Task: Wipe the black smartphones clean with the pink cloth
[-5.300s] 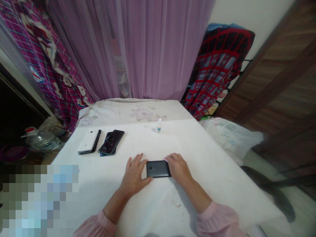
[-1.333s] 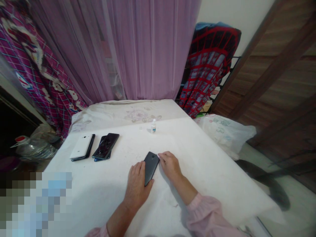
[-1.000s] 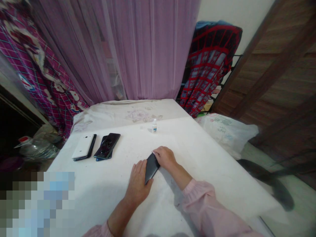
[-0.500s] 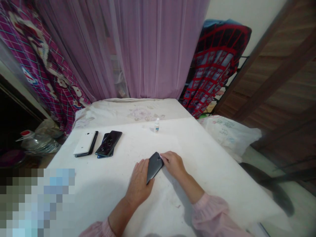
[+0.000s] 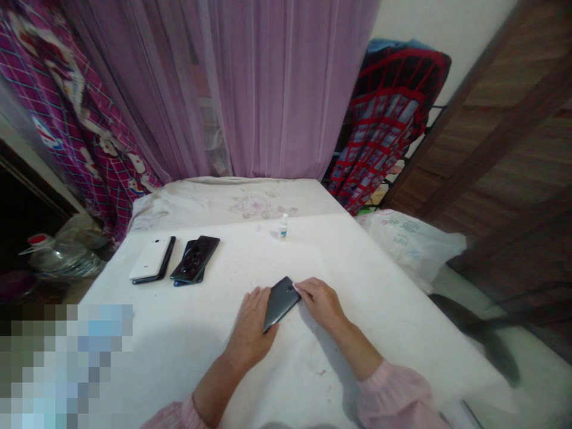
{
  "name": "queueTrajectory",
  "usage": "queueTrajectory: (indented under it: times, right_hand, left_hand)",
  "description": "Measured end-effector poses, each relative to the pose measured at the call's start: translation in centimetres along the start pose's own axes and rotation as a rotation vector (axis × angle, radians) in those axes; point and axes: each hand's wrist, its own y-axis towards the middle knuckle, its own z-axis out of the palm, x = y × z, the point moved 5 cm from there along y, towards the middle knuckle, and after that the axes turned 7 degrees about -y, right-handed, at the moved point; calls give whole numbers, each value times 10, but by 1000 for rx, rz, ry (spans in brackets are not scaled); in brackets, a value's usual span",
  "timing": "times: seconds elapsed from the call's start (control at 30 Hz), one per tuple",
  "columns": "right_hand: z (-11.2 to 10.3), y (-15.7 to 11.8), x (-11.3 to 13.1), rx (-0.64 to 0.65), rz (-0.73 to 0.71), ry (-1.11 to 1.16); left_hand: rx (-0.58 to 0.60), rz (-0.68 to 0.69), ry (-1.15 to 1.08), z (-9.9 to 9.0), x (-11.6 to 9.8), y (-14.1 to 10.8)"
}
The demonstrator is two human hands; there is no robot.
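Note:
A dark grey smartphone (image 5: 280, 305) lies back up on the white tabletop, its camera lens near the upper end. My left hand (image 5: 252, 325) grips its left side, fingers along the far edge and thumb at the lower end. At the phone's upper right corner, beside the lens, my right hand (image 5: 319, 301) is closed in a pinch. Something pale shows at its fingertips, too small to make out. Beyond the phone a small white bottle (image 5: 283, 229) with a label stands upright.
Left on the white-covered table (image 5: 357, 333) lie a white phone (image 5: 152, 259) on a dark one, and a black phone (image 5: 195, 259) crossed over another. A plastic bag (image 5: 404, 241) hangs by the right edge. Large water bottle (image 5: 58, 256) at left; purple curtain (image 5: 277, 89) behind.
My right fingertips have shifted slightly right and down at the phone's upper end. The phone has turned a little clockwise under my left hand, which keeps its grip.

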Motion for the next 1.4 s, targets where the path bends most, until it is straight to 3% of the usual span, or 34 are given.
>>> queueTrajectory:
  times: [0.13, 0.23, 0.43, 0.5, 0.7, 0.9, 0.97, 1.03, 1.23, 1.3, 1.4]
  right_hand:
    - [-4, 7, 1, -59, -1, -32]
    - [1, 9, 22, -133, -39, -50]
    - [22, -16, 76, -69, -329, -40]
    - [20, -15, 71, -69, -336, -45]
    - [7, 17, 30, -90, -75, -135]
    - [25, 1, 76, -83, -238, -71]
    - [27, -3, 81, -85, -274, -45]
    - [24, 0, 69, -110, -248, -35]
    - [-4, 9, -7, -269, 31, 96]
    - [-7, 3, -16, -290, 53, 150]
    - [-6, -11, -8, -304, 42, 153]
  left_hand:
    - [-45, -46, 62, -12, 4, -6]
    - [-92, -64, 105, -25, 0, -10]
    - [-113, -87, 133, -34, -11, -10]
    - [-112, -85, 147, -34, -11, -9]
    - [-86, -97, 170, -34, -10, -8]
    - [-94, -100, 178, -34, -12, -8]
    - [-104, -91, 178, -34, -12, -9]
    - [-110, -88, 176, -33, -11, -9]
    - [-66, -107, 147, -31, -5, -4]
    - [-60, -108, 140, -31, -4, -1]
    - [-62, -112, 136, -30, -5, 3]
